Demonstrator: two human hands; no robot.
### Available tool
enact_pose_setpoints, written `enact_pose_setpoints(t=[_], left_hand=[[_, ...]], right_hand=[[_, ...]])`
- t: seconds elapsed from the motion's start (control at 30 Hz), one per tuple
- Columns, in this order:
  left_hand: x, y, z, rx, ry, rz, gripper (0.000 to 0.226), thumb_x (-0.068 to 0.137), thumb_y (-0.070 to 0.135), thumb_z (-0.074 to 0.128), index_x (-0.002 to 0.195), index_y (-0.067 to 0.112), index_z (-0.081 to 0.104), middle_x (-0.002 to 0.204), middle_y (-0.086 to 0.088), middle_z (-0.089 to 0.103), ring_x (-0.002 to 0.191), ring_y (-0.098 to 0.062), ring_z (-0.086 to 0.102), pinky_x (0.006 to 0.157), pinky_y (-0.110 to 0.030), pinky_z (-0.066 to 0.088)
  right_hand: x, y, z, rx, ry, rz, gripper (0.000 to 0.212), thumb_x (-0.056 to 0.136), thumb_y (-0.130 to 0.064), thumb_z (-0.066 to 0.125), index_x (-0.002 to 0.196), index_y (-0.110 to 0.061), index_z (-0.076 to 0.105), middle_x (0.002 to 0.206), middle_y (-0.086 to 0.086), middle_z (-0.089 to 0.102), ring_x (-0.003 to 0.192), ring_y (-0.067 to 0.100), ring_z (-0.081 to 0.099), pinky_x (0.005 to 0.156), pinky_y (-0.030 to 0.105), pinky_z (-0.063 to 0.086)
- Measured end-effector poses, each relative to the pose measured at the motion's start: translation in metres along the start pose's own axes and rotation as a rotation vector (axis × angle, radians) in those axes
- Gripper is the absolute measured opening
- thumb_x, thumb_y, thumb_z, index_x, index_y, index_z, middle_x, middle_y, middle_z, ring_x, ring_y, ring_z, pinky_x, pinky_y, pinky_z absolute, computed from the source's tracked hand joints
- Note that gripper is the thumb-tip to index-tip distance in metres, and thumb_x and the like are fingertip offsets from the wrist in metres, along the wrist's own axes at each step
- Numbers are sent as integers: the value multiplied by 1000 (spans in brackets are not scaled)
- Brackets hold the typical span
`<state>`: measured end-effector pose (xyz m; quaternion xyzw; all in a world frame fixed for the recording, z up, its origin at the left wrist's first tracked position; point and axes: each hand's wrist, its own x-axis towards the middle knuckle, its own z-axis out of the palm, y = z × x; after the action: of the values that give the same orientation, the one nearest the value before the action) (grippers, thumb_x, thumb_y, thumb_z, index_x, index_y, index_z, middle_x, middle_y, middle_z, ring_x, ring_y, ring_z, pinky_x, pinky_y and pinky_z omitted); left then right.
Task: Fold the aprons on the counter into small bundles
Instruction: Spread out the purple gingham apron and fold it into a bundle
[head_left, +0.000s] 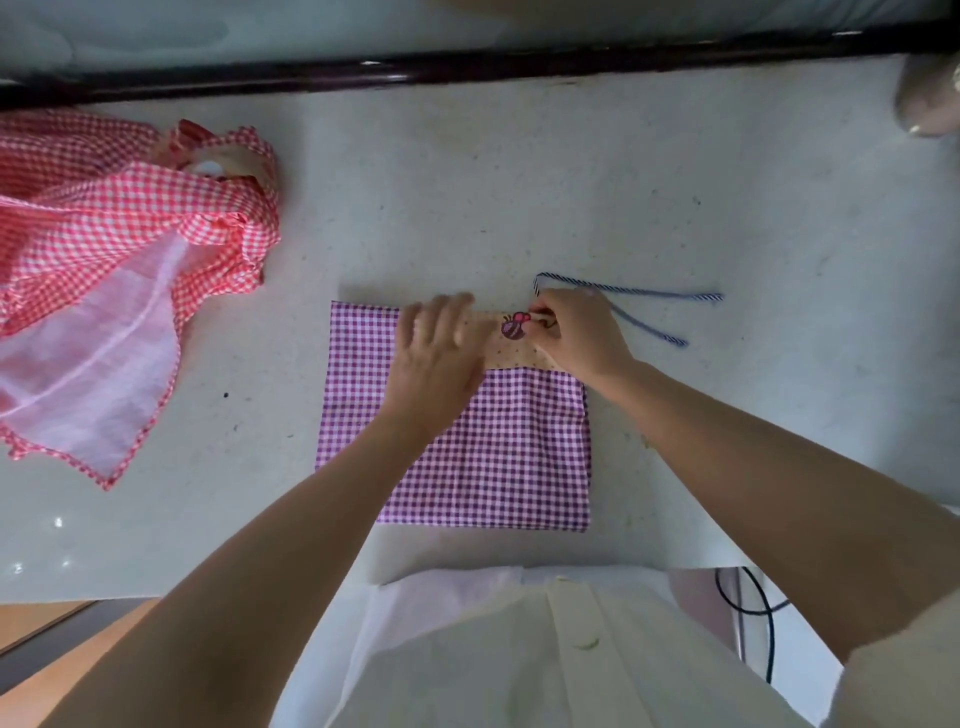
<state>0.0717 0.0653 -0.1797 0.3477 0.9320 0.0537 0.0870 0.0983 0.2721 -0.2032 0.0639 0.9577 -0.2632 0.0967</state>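
Grip status: the right grip (576, 332) has its fingers curled and pinches the top edge of the beige band (514, 354) on the purple gingham apron (483, 457), just beside a bee motif (513, 326). Whether the striped cord (649, 293) is also in the pinch cannot be told. The left grip (436, 348) is spread, fingers straight, and presses flat on the same band; its fingertips are blurred.

Location: the purple gingham apron lies flat on the tabletop (519, 182) as a near-square panel in front of the person. The cord trails loose to the right of the panel.

Step in hand, by judgement: tidying the top band and cord ahead of a further fold. The panel is not yet a small bundle.

Next move calls for tucking the cord onto the panel, with one grip holding the fold line down.

A red gingham apron (104, 218) lies crumpled at the left, well apart, not yet folded.

Markings: no readable writing or brand; the bee motif is the only emblem.
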Motion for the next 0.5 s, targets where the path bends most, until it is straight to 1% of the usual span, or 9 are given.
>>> enact_pose_setpoints(t=[0.03, 0.1, 0.13, 0.2, 0.23, 0.3, 0.37, 0.43, 0.5], left_hand=[[-4, 5, 5, 14, -69, 59, 47, 96, 41, 49, 140, 26, 46, 152, -9, 37, 141, -33, 32, 113, -57, 26], [-12, 10, 20, 35, -224, 75, 63, 100, 55, 25, 155, 26, 17, 163, -6, 11, 150, -29, 7, 118, -58, 12], [-15, 10, 30, 49, -253, 61, 66, 99, 57, 15, 156, 26, 2, 164, -4, -4, 150, -27, -6, 119, -57, 4], [-19, 10, 41, 54, -241, 33, 65, 98, 57, 2, 154, 26, -12, 162, -2, -16, 149, -24, -17, 119, -56, -3], [-20, 10, 44, 52, -235, 30, 65, 98, 57, -2, 153, 25, -14, 162, -2, -17, 148, -24, -17, 119, -56, -4], [-19, 10, 46, 65, -232, 32, 65, 97, 55, -10, 153, 22, -17, 162, -3, -17, 149, -24, -17, 119, -57, -1], [-20, 7, 46, 70, -213, 36, 64, 99, 53, -5, 155, 21, -12, 163, -4, -15, 149, -23, -15, 119, -57, 1], [-31, -6, 44, 52, -201, -10, 64, 100, 53, 2, 156, 23, -7, 163, -3, -14, 150, -22, -12, 119, -57, -1], [-52, -27, 45, 50, -187, -71, 64, 100, 54, 3, 156, 23, -5, 163, -2, -12, 150, -21, -11, 119, -56, -2]], right_hand=[[0, 0, 0, -8, 16, 11, 25, 90, -32, 66, 102, -10, 68, 98, 5, 67, 89, 22, 63, 90, 43, 50], [-7, -6, -2, -98, 128, 9, 28, 89, -28, 66, 110, -10, 63, 113, 10, 60, 105, 27, 58, 94, 41, 46], [-15, -12, -5, -142, 211, -6, 30, 90, -25, 63, 117, -10, 60, 124, 11, 56, 116, 29, 54, 99, 41, 42], [-35, -28, -5, -177, 298, -80, 37, 95, -19, 53, 131, -10, 51, 148, 12, 42, 137, 27, 40, 113, 40, 30], [-48, -37, 0, -183, 271, -139, 42, 97, -20, 47, 138, -9, 46, 155, 11, 33, 144, 26, 31, 118, 40, 22], [-74, -46, 23, -227, 109, -223, 55, 102, -29, 37, 153, -10, 26, 163, 11, 14, 151, 26, 11, 123, 44, 11], [-93, -33, 45, -302, -24, -166, 63, 104, -43, 25, 157, -13, 8, 165, 11, -2, 152, 25, -3, 123, 46, 10], [-102, -10, 52, -317, -95, -84, 66, 103, -50, 14, 157, -15, -1, 164, 8, -10, 151, 22, -10, 123, 45, 12], [-101, 8, 49, -340, -134, -117, 67, 102, -52, 9, 157, -16, -5, 164, 6, -14, 151, 20, -12, 124, 43, 9]])
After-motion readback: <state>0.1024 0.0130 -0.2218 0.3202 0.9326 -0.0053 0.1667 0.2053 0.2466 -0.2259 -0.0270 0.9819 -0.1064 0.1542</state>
